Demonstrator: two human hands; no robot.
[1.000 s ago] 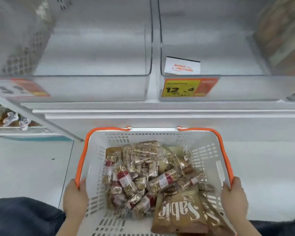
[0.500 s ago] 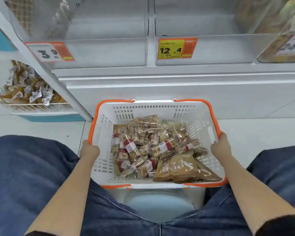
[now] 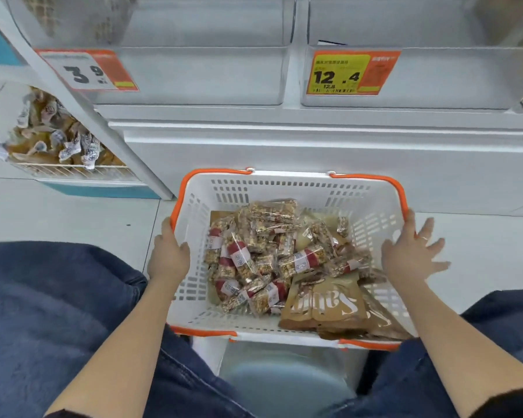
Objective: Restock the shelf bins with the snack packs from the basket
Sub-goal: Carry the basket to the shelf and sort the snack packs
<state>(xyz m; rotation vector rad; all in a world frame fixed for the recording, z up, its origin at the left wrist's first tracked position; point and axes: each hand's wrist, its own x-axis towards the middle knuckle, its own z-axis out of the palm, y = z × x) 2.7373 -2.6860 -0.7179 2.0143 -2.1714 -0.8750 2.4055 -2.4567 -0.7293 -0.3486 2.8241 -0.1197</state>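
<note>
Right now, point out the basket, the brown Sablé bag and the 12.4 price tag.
basket [image 3: 194, 224]: head view, on its bare left slotted wall.
brown Sablé bag [image 3: 326, 306]: head view, on the white lettering on its front.
12.4 price tag [image 3: 335, 75]: head view, on the yellow panel with the digits.

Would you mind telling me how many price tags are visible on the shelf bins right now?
2. The 3.9 tag is on the left bin's front; the 12.4 tag is on the middle bin's front. Others may lie outside the frame.
</note>
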